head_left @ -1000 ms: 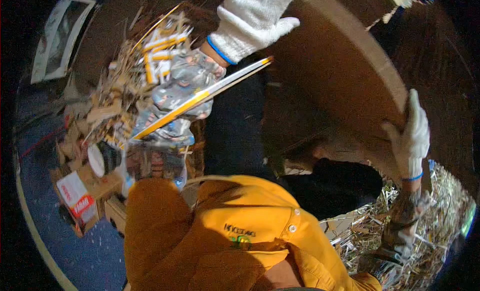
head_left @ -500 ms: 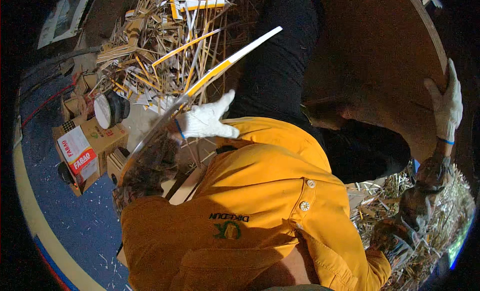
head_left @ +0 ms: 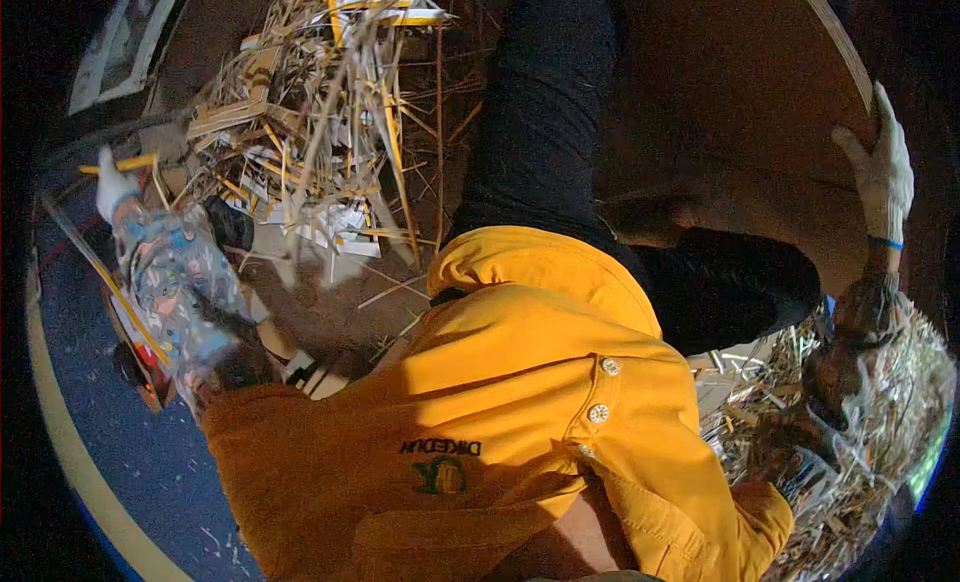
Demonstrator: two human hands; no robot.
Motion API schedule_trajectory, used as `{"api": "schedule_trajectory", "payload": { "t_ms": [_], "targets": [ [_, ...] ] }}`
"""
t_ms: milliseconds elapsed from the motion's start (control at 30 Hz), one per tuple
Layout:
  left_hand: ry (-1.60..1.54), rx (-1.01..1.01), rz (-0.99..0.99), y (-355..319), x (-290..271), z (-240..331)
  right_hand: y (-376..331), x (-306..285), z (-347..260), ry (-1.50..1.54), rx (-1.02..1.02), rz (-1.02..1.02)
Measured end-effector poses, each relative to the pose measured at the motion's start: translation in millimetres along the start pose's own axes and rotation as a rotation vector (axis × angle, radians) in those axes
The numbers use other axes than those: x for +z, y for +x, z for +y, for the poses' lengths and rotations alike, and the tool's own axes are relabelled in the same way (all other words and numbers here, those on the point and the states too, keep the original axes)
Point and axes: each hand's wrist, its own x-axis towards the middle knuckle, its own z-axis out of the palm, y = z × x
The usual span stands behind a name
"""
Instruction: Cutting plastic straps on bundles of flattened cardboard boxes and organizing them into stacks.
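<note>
My left hand (head_left: 117, 190), in a white knitted glove, is stretched out to the far left. Its fingers are closed at a short yellow strip (head_left: 135, 164), though the grip is slightly blurred. A longer yellow-edged strip (head_left: 118, 287) slants across beside the patterned sleeve (head_left: 175, 272) of that arm. My right hand (head_left: 884, 177), gloved in white too, rests at the edge of a large brown board (head_left: 740, 92). Its thumb stands apart from its stretched fingers, and it holds nothing.
A tangled heap of narrow cardboard and paper strips (head_left: 320, 112) lies to the upper left. More shreds (head_left: 880, 422) are piled at lower right, partly under clear plastic. My black-trousered leg (head_left: 545, 102) extends between the heap and the board. A blue floor (head_left: 120, 452) shows at left.
My left hand has swung far left from beside my waist, and its spread fingers have closed. The long strip across the middle is gone from there. My right hand has shifted slightly up and left.
</note>
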Motion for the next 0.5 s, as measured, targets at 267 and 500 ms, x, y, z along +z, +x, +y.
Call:
{"api": "schedule_trajectory", "payload": {
  "t_ms": [267,500],
  "targets": [
    [0.077,0.347,-0.974,-191.9,136.5,191.3,7.1,-8.1,1.3,0.012,-0.077,0.082],
    [-1.018,0.780,-0.428,-117.4,-98.3,360.8,-1.5,-18.6,5.0,0.046,-0.045,0.125]
  ]
}}
